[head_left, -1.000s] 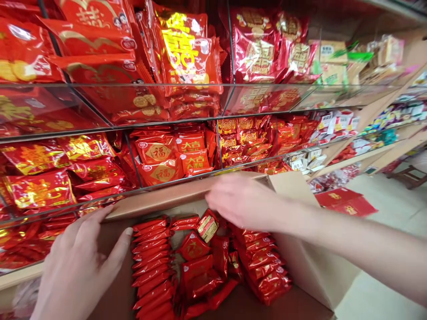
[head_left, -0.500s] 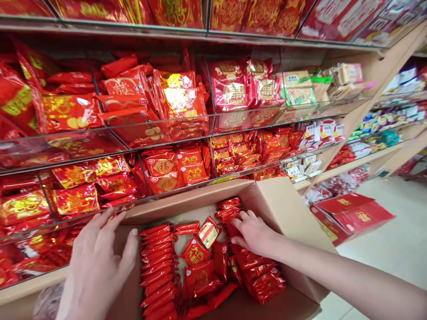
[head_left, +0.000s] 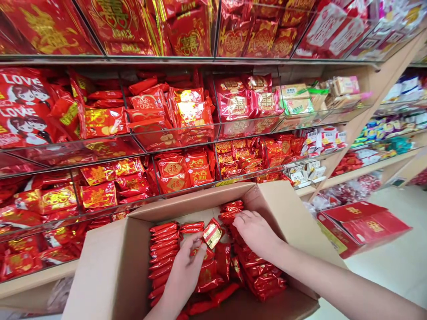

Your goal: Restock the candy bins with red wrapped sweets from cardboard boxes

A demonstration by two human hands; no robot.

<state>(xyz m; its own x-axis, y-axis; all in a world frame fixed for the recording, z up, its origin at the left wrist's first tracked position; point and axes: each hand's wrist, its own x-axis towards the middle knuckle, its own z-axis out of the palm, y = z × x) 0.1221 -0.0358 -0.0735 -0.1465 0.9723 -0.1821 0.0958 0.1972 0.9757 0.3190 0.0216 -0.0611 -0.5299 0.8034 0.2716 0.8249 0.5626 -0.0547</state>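
Inside an open cardboard box (head_left: 100, 262), my left hand (head_left: 185, 269) is closed in a pinch, thumb and forefinger at the left edge of a small gold-and-red snack packet (head_left: 212, 234). That packet lies tilted over loose red packets (head_left: 207, 272) with gold lettering. My right hand (head_left: 256, 233) curls over the upper part of the right row of red snack packets (head_left: 263, 275); its fingertips are partly hidden among them. A neat stack of red packets (head_left: 164, 254) stands along the box's left side, partly covered by my left forearm.
Behind the box rise shelves with clear dividers, full of red and gold packets (head_left: 185, 169). Paler packs (head_left: 295, 98) sit farther right. A red carton (head_left: 365, 226) stands on the pale floor (head_left: 396, 262) to the right, beside lower shelves of wrapped goods.
My left hand has moved from over the box's left edge rightward into it, to the gold-and-red packet. My right hand stays on the right row. The view has swung slightly left and up.
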